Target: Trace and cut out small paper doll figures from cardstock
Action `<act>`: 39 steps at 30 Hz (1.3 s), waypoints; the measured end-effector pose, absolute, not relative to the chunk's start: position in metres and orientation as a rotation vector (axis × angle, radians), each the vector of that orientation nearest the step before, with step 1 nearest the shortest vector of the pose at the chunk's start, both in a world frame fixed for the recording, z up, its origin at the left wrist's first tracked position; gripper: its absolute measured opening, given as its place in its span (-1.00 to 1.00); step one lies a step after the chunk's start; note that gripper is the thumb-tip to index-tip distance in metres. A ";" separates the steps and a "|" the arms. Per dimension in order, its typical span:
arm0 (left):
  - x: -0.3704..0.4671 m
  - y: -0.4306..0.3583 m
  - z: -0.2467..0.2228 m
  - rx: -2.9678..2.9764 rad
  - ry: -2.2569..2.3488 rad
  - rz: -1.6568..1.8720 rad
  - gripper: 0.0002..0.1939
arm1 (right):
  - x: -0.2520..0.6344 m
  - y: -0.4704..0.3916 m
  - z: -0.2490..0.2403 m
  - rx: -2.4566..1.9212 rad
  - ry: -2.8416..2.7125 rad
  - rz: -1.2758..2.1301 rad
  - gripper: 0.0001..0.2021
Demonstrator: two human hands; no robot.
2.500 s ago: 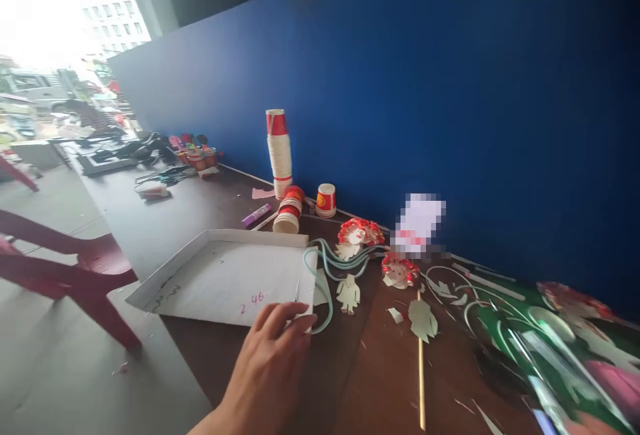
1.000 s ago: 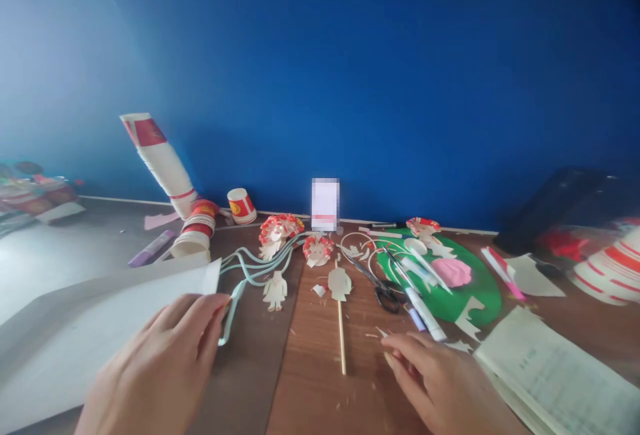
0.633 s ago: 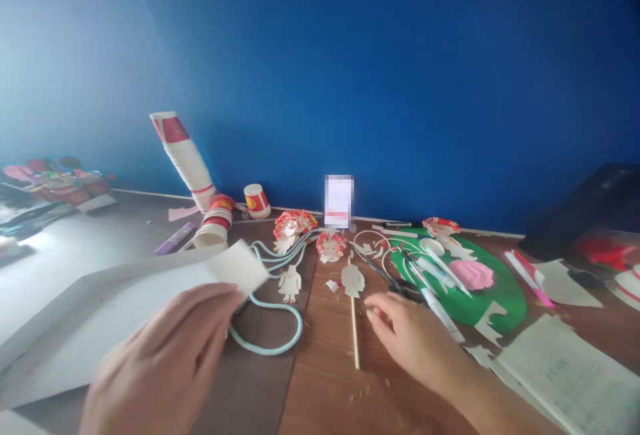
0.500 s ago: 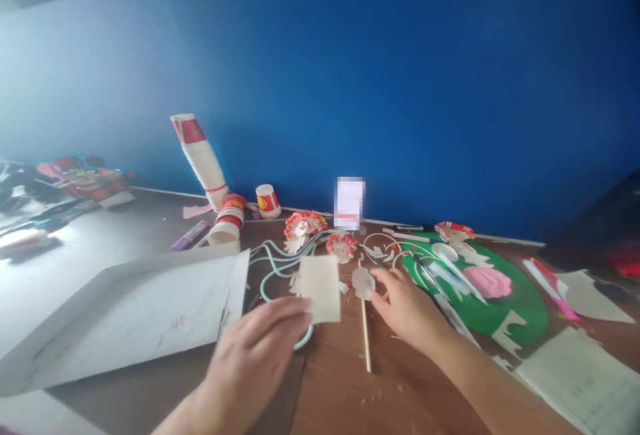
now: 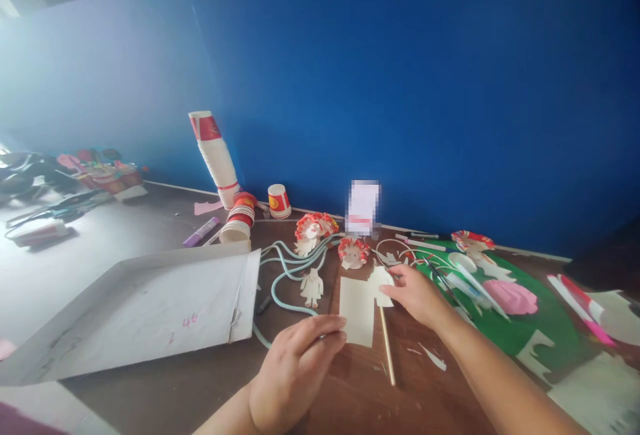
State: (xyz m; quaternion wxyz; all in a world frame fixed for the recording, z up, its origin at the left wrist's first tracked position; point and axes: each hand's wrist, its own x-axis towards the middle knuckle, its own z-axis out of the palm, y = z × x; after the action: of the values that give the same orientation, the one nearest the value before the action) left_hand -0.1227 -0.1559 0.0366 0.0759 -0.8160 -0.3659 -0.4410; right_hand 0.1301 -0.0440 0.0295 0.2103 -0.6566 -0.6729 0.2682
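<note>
My left hand pinches the lower left edge of a blank cream rectangle of paper. In my right hand a white paper cutout is held between thumb and fingers, its left side close to the rectangle's upper right corner. A thin wooden stick slants down below the cutout; I cannot tell whether the two are joined. Left of the rectangle lies a figure-shaped paper cutout. Beyond my hands sits a small frilled red-and-white paper piece.
A shallow white box lid fills the left side, with pale blue cord beside it. Stacked paper cups lean by the blue partition. On the right, a green round sheet bears pens, a pink shape and scraps.
The rectangle in my left hand has moved right and slightly down, nearer the right hand's cutout. My right hand now grips that cutout, turned to show another outline. The view has shifted slightly.
</note>
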 end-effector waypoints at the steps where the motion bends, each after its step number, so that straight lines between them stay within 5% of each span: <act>1: -0.123 -0.155 0.036 -2.444 -1.101 -1.335 -0.80 | 0.129 -0.049 0.032 -1.801 -1.858 0.782 -0.72; 7: -0.125 -0.149 0.032 -2.420 -1.151 -1.344 -0.82 | 0.112 -0.095 0.039 -1.669 -1.911 1.245 -0.78; 16: -0.103 -0.142 0.022 -2.761 -1.106 -0.871 -0.76 | 0.171 -0.094 0.045 -1.868 -1.675 0.794 -0.67; 24: -0.044 -0.100 0.012 -2.869 -1.187 -0.230 -0.87 | 0.161 -0.079 0.056 -1.755 -1.444 0.852 -0.67; 39: -0.060 -0.088 0.004 -2.856 -1.332 -0.564 -0.84 | 0.144 -0.055 0.009 -1.694 -1.601 0.817 -0.71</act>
State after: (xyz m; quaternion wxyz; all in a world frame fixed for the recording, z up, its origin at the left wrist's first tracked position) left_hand -0.0596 -0.0878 0.0035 -0.0300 -0.8917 -0.4160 -0.1760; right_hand 0.1442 -0.0554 0.0095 0.3298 -0.6474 -0.6120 0.3123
